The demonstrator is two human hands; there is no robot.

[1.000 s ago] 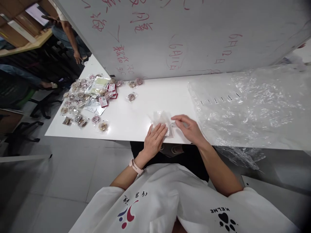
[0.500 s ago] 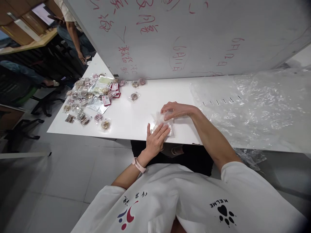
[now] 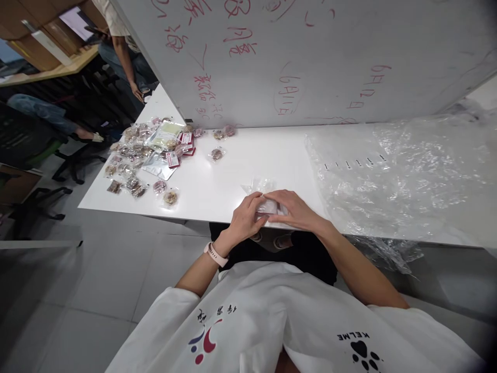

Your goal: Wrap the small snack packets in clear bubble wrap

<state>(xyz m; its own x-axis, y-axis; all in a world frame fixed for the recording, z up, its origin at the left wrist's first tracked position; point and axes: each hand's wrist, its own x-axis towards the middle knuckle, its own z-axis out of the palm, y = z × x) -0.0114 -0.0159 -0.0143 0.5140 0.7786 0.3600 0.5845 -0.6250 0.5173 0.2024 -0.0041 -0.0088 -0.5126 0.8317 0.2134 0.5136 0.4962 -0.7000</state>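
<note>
The left hand [image 3: 247, 214] and the right hand [image 3: 294, 210] are facing each other at the front edge of the white surface [image 3: 217, 181], their fingers and thumbs curving inward and pinching a clear plastic wrapping [image 3: 267, 206] from opposite sides. The wrapping is lying just inside that edge; the hands are partly hiding its contents. Small wrapped packets [image 3: 134, 150] are lying heaped near the left edge. Clear plastic sheeting [image 3: 407, 191] is covering the right part and hanging over the front edge. A whiteboard [image 3: 330, 57] bearing red writing is standing along the back edge.
</note>
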